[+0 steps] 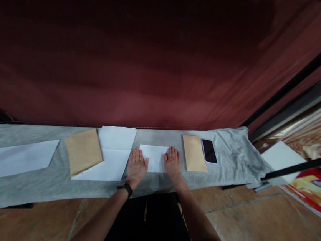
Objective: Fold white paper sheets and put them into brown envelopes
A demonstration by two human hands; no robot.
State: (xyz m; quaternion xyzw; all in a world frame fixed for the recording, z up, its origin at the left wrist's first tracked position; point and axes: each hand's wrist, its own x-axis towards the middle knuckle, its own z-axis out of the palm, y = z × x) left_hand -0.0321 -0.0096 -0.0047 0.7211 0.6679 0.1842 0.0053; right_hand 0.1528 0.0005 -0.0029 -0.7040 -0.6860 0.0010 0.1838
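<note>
Midway along a long worktop draped in wrinkled grey cloth, I see a small rectangular sheet of white paper lying flat before the person. Taking that sheet as the middle of a dial, with twelve toward the deep red wall covering, the left hand rests at nine o'clock, open and flat, fingers together and thumb toward the sheet, over its edge. At three o'clock the right hand lies over the opposite edge, also spread flat, gripping nothing. A dark band circles the left wrist.

Beyond the left hand, also at nine, lies a larger white paper sheet with a crosswise crease, its left part covered by a slightly turned tan paper piece. Well apart, farther out toward nine, is another plain white sheet, set at a slant.

Just past the right hand, between two and three o'clock, sits a flat tan rectangle; right beside it is a dark-screened phone with a pale lilac rim. Toward four o'clock, brown floor tiles show below the worktop.
</note>
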